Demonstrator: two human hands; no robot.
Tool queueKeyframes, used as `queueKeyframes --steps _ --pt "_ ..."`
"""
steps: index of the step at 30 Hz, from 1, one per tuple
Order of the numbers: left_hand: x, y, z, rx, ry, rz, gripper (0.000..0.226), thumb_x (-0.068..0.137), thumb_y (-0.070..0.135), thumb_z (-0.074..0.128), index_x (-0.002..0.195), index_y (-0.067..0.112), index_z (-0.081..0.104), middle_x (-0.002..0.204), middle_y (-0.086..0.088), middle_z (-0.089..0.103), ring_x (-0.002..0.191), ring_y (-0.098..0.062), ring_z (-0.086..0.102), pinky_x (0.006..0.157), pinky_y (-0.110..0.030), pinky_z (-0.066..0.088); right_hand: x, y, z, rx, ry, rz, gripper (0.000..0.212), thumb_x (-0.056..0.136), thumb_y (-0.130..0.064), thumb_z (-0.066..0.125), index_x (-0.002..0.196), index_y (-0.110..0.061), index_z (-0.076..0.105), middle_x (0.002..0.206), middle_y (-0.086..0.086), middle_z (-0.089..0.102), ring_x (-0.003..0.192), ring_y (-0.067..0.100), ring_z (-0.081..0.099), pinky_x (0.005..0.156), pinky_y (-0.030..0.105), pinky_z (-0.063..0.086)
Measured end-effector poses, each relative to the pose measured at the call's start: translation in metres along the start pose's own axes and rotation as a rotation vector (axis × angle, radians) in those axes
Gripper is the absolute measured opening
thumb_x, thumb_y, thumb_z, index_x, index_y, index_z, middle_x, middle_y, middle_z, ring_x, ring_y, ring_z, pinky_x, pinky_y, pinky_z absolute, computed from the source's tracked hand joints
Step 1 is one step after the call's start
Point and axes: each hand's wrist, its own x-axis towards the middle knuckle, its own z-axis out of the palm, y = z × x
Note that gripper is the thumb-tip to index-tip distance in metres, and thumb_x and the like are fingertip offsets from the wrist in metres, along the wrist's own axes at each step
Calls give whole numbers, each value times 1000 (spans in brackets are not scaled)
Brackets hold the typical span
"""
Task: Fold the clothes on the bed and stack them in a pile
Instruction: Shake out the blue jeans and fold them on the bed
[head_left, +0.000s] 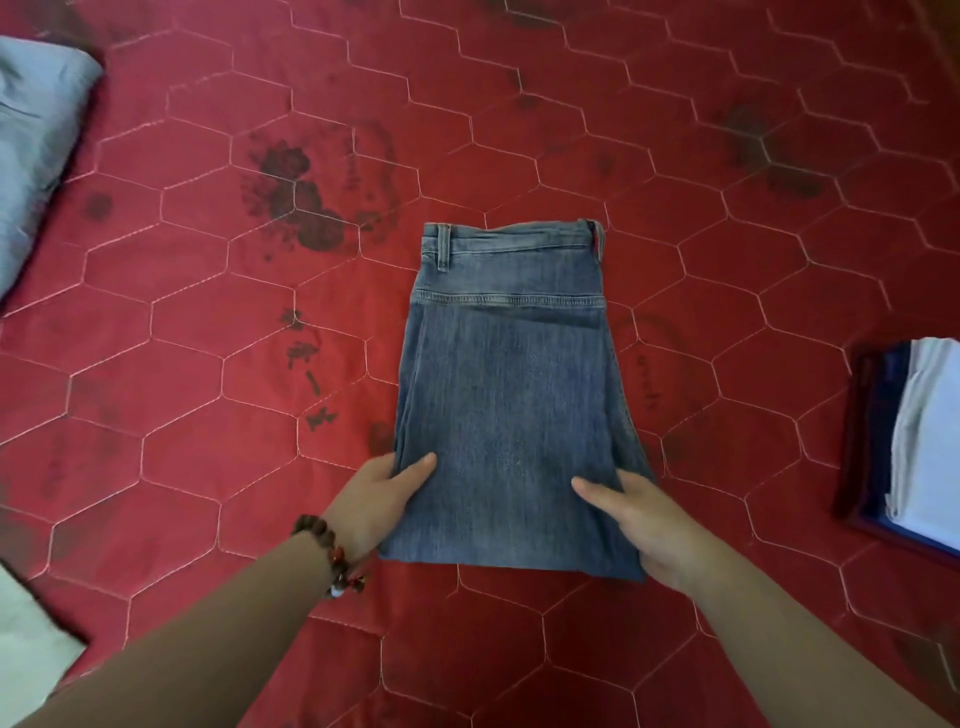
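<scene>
Faded blue denim, the jeans (506, 400) lie folded into a tall rectangle in the middle of the bed (208, 364), waistband and belt loops at the far end, a stitched seam running across below it, a red tag at the far right corner. Layers show along the right edge. The left hand (382, 499) grips the near left edge, thumb lying on top and fingers tucked beneath; a beaded bracelet (332, 556) circles its wrist. The right hand (644, 525) holds the near right corner the same way. A pile of folded clothes (919, 441), white over dark blue and maroon, sits well apart to the right. The bedcover is red quilted fabric with hexagon stitching.
</scene>
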Motion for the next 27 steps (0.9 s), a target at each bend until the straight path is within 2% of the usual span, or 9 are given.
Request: queueKeyframes --steps 2,5,8,11,14,17,22,24,27 --pt "3 8 0 -83 14 107 20 96 28 56 110 17 65 104 1 74 95 -16 71 78 -29 57 2 -9 4 44 23 -89 43 83 -43 69 122 -26 61 117 -9 70 106 9 67 94 35 52" --pt "9 28 7 -171 45 223 17 98 18 52 109 20 65 103 0 74 96 -19 71 73 -30 58 7 -29 13 -1 117 -240 35 89 -32 66 123 -30 60 120 -8 68 108 7 65 96 34 50" --pt "13 46 4 -214 36 365 20 98 20 53 106 27 69 110 0 72 101 -20 69 76 -29 57 9 -52 11 1 176 -401 27 92 -28 64 118 -34 64 116 -10 70 107 10 66 93 36 52" --pt "26 65 -5 -234 75 424 18 94 25 57 103 32 71 110 1 72 101 -16 69 77 -25 57 15 -82 7 31 185 -518 22 89 -33 65 107 -44 67 113 -13 70 104 6 67 83 26 56" --pt "52 66 -8 -131 233 257 13 96 17 58 89 16 68 89 -4 73 90 -25 68 73 -34 57 41 -90 11 5 268 -438 17 95 -23 60 103 -36 66 108 -8 71 104 12 67 88 30 54" --pt "64 60 -11 -60 246 132 15 96 18 59 88 6 65 88 -11 72 86 -31 68 81 -46 58 57 -88 12 -5 297 -336 14 97 -21 58 101 -32 65 110 -3 70 104 17 66 89 36 53" --pt "64 63 -12 9 307 241 13 96 20 59 86 13 66 94 -13 72 86 -26 68 82 -45 57 61 -94 9 -8 342 -397 16 97 -22 57 108 -29 68 106 -8 72 98 10 69 79 26 54" --pt "63 63 -11 44 331 278 12 96 21 59 87 16 67 91 -7 73 82 -19 69 80 -41 58 64 -97 12 -17 368 -398 16 97 -21 57 108 -27 68 107 -7 71 99 12 68 83 29 54" --pt "62 69 -12 64 362 334 11 96 22 59 89 19 68 87 1 73 78 -12 70 75 -35 59 68 -102 13 -24 406 -424 15 96 -22 59 95 -32 69 102 -8 72 97 13 69 85 33 55"
